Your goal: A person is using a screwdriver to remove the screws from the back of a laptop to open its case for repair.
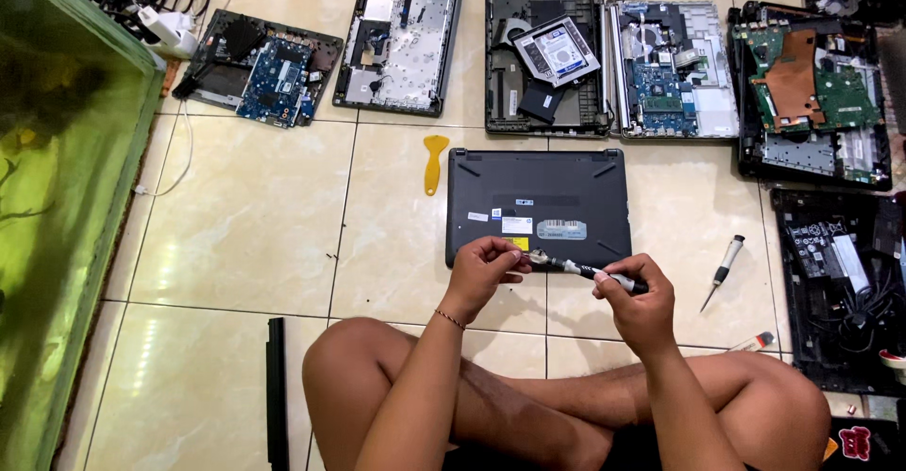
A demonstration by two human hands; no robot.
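Note:
A dark grey laptop (534, 188) lies upside down on the tiled floor in front of me, its base with stickers facing up. My right hand (638, 299) grips the black handle of a small screwdriver (578, 267) held level over the laptop's near edge. My left hand (483, 265) pinches the screwdriver's metal tip end between its fingers. A thin bracelet sits on my left wrist. My crossed legs fill the bottom of the view.
A yellow plastic pry tool (434, 161) lies left of the laptop. A second screwdriver (723, 271) lies to the right. Several opened laptops (400, 46) and circuit boards line the far floor. A green glass tank (57, 197) stands at left; a black strip (276, 391) lies near my knee.

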